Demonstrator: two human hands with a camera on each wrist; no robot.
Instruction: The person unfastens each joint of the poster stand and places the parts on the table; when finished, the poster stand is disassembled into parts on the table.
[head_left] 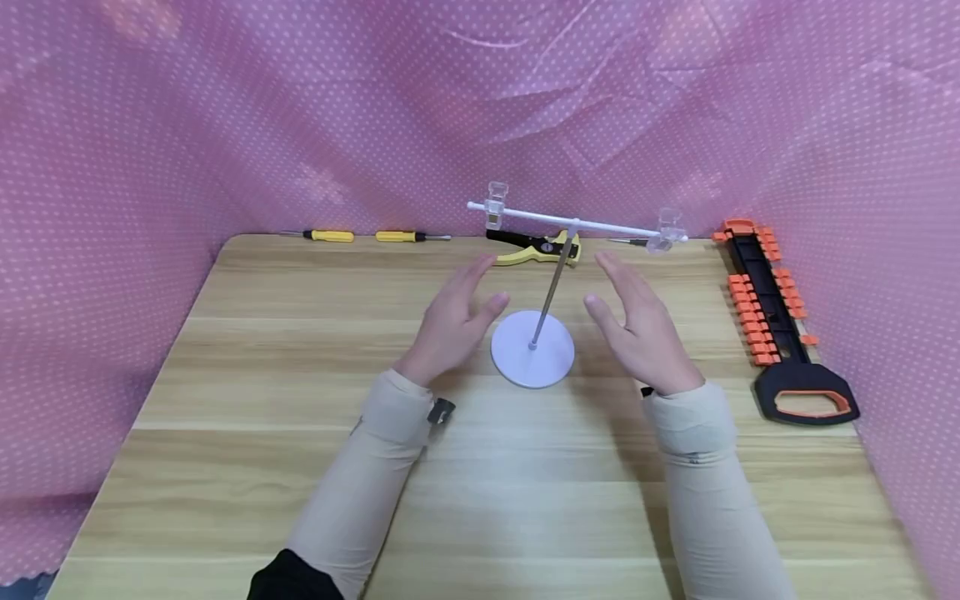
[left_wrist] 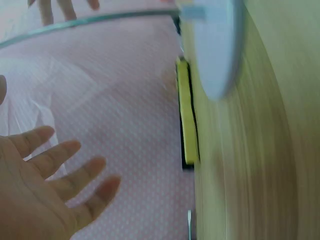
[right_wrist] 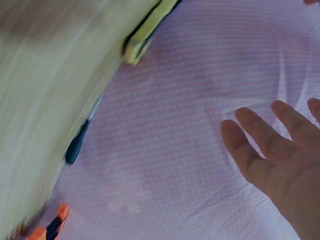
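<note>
A stand with a round white base (head_left: 517, 362), a thin metal pole (head_left: 553, 287) and a white crossbar (head_left: 607, 227) stands upright on the table. Clear plastic clips (head_left: 496, 205) sit near both ends of the bar. To the left of the pole my left hand (head_left: 453, 323) is held up with its fingers spread, apart from the stand. My right hand (head_left: 643, 333) mirrors it on the right side, fingers extended and holding nothing. In the left wrist view the base (left_wrist: 215, 50) and pole appear close by the left hand (left_wrist: 45, 185). The right wrist view shows the right hand (right_wrist: 280, 155) with nothing in it.
Behind the stand lies a yellow and black wire stripper (head_left: 536, 248). Yellow screwdrivers (head_left: 330, 236) lie along the back edge at left, and a dark-handled screwdriver (right_wrist: 76, 145) at right. A black rack with orange clips (head_left: 772, 300) lies at the right edge. Pink dotted cloth (head_left: 360, 125) hangs around the table.
</note>
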